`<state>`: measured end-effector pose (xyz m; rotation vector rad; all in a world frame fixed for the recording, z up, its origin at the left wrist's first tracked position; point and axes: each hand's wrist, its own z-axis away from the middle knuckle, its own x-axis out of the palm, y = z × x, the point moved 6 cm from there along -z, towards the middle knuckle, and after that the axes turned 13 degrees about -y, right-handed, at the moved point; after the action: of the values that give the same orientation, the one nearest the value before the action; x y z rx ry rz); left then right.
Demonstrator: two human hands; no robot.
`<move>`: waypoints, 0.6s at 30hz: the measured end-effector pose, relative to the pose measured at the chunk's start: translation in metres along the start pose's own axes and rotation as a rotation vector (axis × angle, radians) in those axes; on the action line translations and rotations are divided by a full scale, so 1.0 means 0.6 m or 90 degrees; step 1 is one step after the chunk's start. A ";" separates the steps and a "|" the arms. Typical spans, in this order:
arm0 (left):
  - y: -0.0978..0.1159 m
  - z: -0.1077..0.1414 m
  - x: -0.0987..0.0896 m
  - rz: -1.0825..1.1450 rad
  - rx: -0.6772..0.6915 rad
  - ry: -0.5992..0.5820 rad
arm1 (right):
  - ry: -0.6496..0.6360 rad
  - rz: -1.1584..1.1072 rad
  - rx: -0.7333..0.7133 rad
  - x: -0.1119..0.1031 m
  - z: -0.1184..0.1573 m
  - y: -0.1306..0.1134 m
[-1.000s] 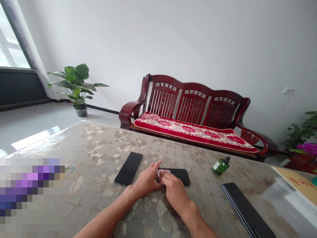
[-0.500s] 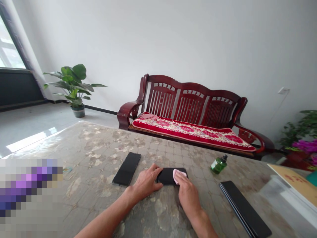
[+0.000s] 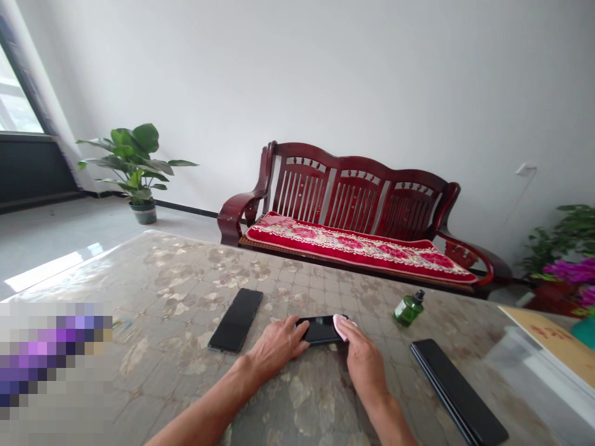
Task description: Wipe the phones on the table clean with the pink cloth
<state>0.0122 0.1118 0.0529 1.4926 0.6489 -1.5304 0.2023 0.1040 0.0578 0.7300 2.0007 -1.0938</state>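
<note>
A black phone (image 3: 321, 329) lies sideways between my hands, its near edge looking slightly raised. My left hand (image 3: 279, 342) grips its left end, with fingers on top and the thumb at the near edge. In my right hand (image 3: 365, 356) is a pink cloth (image 3: 341, 327), pressed at the phone's right end. A second dark phone (image 3: 236, 319) lies flat to the left of my left hand. Right of my right hand stands a green bottle (image 3: 408, 309) with a black top. Nearer on the right is a stack of dark phones (image 3: 458, 390).
The patterned table (image 3: 158, 272) carries a clear plastic box (image 3: 520, 371) with a tan item (image 3: 553, 341) at the right edge. A blurred purple patch covers the left edge. Beyond are a red wooden bench (image 3: 353, 192) and potted plants (image 3: 143, 212).
My right hand has moved slightly right with the cloth, to the phone's right end. The phone's near edge now looks tipped up. My left hand stays at its left end.
</note>
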 end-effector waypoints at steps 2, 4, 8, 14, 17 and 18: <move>0.001 0.001 -0.004 -0.001 0.009 0.008 | 0.025 0.009 -0.016 -0.009 -0.003 -0.007; 0.001 0.002 -0.006 -0.002 0.011 0.013 | 0.039 0.020 -0.032 -0.018 -0.007 -0.016; -0.008 -0.001 -0.002 -0.003 -0.011 0.032 | 0.058 0.050 -0.073 -0.032 -0.017 -0.032; -0.020 -0.001 0.005 0.013 -0.031 0.070 | 0.026 0.112 -0.137 -0.004 -0.022 -0.091; -0.018 0.004 0.002 0.027 -0.016 0.075 | 0.002 0.130 -0.206 0.015 -0.020 -0.133; -0.017 0.005 0.001 0.032 -0.013 0.075 | 0.001 0.137 -0.223 0.017 -0.019 -0.140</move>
<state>0.0021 0.1140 0.0506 1.5812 0.6885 -1.4020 0.1294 0.0753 0.0923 0.7370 1.9899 -0.5977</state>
